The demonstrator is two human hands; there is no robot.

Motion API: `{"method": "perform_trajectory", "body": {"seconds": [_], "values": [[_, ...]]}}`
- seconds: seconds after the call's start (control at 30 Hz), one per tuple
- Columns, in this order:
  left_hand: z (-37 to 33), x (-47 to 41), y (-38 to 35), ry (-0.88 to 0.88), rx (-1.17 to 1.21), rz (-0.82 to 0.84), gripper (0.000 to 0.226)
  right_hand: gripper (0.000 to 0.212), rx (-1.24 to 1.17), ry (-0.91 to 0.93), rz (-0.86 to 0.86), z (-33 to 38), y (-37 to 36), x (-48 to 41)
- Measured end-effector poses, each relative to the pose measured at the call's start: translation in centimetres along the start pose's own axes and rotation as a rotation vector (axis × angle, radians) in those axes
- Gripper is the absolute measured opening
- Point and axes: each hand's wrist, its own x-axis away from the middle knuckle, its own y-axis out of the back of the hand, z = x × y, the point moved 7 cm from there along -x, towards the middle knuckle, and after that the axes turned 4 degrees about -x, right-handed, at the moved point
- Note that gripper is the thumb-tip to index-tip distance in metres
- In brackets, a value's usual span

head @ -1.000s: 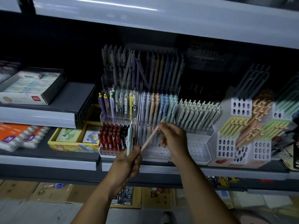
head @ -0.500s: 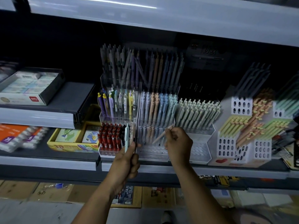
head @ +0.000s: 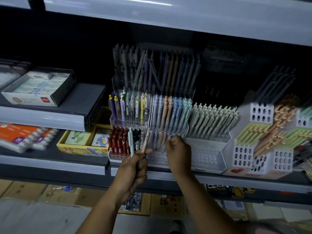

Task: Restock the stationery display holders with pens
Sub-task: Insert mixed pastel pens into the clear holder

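A clear tiered pen holder [head: 157,157] stands on the middle shelf, with pastel pens [head: 170,112] in its upper tiers and a few in the front tier. My left hand [head: 133,168] is just in front of it and grips two loose pens upright: a pale teal pen [head: 130,141] and a peach pen [head: 146,141]. My right hand [head: 179,152] reaches into the front tier, and its fingertips pinch the top of a pen [head: 170,137] standing there. The hand hides the rest of that pen.
Red and black pens [head: 118,141] fill a clear tray on the left. To the right are a white perforated holder [head: 207,156] with cream pens and white block holders [head: 261,149]. A yellow box [head: 81,146] and an eraser box [head: 38,88] lie further left. A shelf [head: 168,17] overhangs closely.
My right hand took the peach pen from beside my left hand, carried it down to the holder's front tier and stood it there. My left hand stayed put with its two pens.
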Motion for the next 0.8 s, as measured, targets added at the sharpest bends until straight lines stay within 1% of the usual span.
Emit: {"method": "perform_trajectory", "body": {"seconds": [0.07, 0.13, 0.23, 0.33, 0.4, 0.47, 0.53, 0.63, 0.7, 0.73, 0.8], "values": [[-0.1, 0.0, -0.2, 0.003, 0.064, 0.024, 0.035, 0.024, 0.065, -0.003, 0.039, -0.2, -1.0, 0.2], [-0.2, 0.1, -0.3, -0.001, 0.076, 0.040, 0.035, 0.028, 0.091, -0.010, 0.074, -0.3, -1.8, 0.1], [-0.4, 0.2, -0.3, -0.012, 0.016, 0.057, 0.034, 0.030, 0.109, -0.038, 0.092, -0.5, -2.3, -0.2], [-0.5, 0.3, -0.5, -0.020, -0.045, 0.077, 0.033, 0.029, 0.180, -0.058, 0.115, -0.6, -2.7, -0.4], [-0.4, 0.3, -0.6, -0.017, -0.052, 0.085, 0.034, 0.029, 0.215, -0.065, 0.134, -0.5, -2.9, -0.5], [-0.3, 0.3, -0.7, -0.011, -0.044, 0.087, 0.035, 0.028, 0.199, -0.101, 0.186, -0.5, -3.0, -0.6], [-0.4, 0.4, -0.8, -0.009, -0.038, 0.086, 0.034, 0.027, 0.139, -0.180, 0.256, -1.0, -3.0, -0.4], [-0.4, 0.4, -0.8, -0.014, -0.046, 0.084, 0.036, 0.033, 0.007, -0.328, 0.338, -1.4, -2.4, 0.6], [-0.3, 0.3, -0.8, -0.014, -0.059, 0.075, 0.036, 0.038, -0.076, -0.345, 0.392, -0.5, -1.6, 0.9], [-0.2, 0.3, -0.8, -0.016, -0.068, 0.072, 0.034, 0.038, -0.156, -0.351, 0.435, 0.3, -1.3, 0.9], [0.1, 0.1, -0.8, -0.020, -0.092, 0.069, 0.031, 0.035, -0.424, -0.414, 0.504, 2.0, -0.9, 0.9]]}}
